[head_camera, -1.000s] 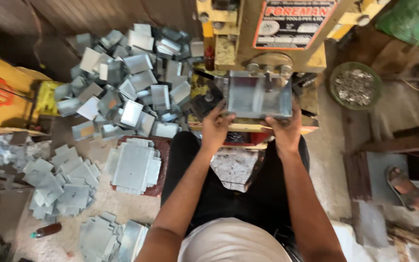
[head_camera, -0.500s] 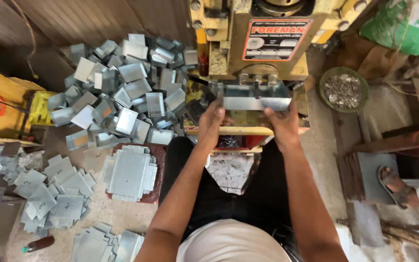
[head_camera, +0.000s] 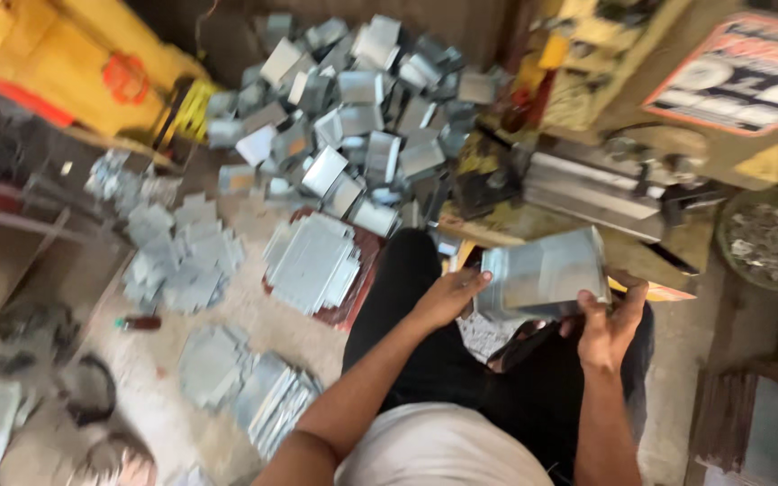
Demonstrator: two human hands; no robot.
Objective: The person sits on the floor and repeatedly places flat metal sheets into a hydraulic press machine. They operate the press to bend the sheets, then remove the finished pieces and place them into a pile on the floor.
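left hand [head_camera: 447, 297]: fingers curled on the left edge of the folded metal box [head_camera: 547, 281], gripping it.
right hand [head_camera: 607, 324]: closed on the box's lower right corner, thumb up along the side.
box: dull grey sheet metal, bent into a shallow open tray with upright flaps, held between both hands above the person's lap, just in front of the yellow press machine [head_camera: 623, 99].
heap [head_camera: 362, 117]: many similar bent grey boxes, jumbled on the floor to the left of the machine.
flat blanks [head_camera: 312, 261]: cut sheets stacked on a reddish board beside the left leg.
round dish [head_camera: 772, 245]: small metal scraps, right of the machine.
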